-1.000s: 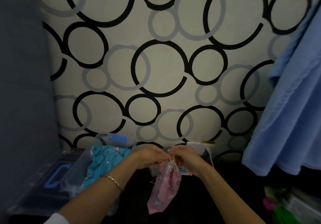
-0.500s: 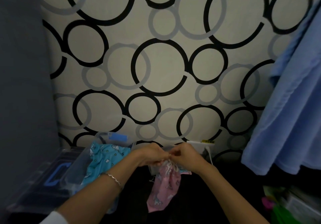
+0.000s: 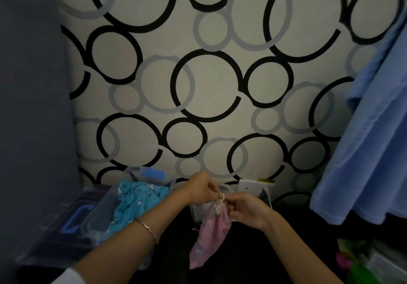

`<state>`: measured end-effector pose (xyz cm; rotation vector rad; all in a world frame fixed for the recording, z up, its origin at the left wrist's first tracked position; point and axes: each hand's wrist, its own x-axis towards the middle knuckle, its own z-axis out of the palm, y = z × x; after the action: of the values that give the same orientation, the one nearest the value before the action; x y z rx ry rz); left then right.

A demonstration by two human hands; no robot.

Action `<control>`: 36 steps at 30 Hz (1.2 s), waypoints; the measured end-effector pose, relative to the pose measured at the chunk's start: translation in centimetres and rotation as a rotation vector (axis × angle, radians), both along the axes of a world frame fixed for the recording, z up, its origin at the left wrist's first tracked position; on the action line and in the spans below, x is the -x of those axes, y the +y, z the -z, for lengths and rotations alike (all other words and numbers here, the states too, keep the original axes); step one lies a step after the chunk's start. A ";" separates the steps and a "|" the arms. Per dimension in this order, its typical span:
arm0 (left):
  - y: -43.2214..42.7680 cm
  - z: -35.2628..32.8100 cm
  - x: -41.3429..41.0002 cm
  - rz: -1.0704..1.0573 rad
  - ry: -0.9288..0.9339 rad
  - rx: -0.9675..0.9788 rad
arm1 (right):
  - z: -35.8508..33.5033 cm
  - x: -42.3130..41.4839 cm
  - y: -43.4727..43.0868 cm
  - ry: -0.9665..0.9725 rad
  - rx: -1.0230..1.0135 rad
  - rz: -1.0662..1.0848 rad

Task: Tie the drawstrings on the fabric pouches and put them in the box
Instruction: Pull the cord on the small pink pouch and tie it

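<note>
Clear plastic box (image 3: 99, 215) at far left, a teal printed pouch (image 3: 136, 200) in its open top. Left hand (image 3: 201, 190) pinches the cream drawstring (image 3: 221, 198) at the gathered neck of the pink pouch (image 3: 211, 235). The right hand (image 3: 246, 211) pinches the same cord from the opposite side. The pouch hangs between them, long axis near vertical, neck uppermost. The tie appears unfinished. The box lies leftward, nearer the left hand.

I am making out only one mark: a blue shape (image 3: 73, 218) like a big letter C is showing on the clear lid (image 3: 39, 247) left of the box (image 3: 132, 171). Right of the box, a yellow sticker (image 3: 266, 180) is carrying dark print too small to read.
</note>
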<state>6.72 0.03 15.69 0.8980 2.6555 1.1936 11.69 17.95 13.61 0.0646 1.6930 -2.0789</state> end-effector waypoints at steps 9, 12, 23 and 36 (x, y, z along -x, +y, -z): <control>-0.8 0.2 0.2 -0.022 -0.179 -0.162 | -1.0 0.0 -0.5 0.206 -0.172 0.147; -0.8 0.2 0.2 -0.026 -0.228 -0.189 | -1.5 -0.4 -0.2 0.347 -0.411 0.217; -0.4 -0.2 -0.3 0.008 -0.201 -0.090 | -3.2 -1.7 -0.5 0.506 -0.655 0.102; -0.3 -0.2 -0.8 0.035 -0.042 -0.047 | -1.3 -2.1 -0.6 0.259 -0.333 0.078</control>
<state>7.52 -0.29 15.92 0.9119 2.5780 1.2578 13.79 17.33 14.90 -0.0373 2.2141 -1.9027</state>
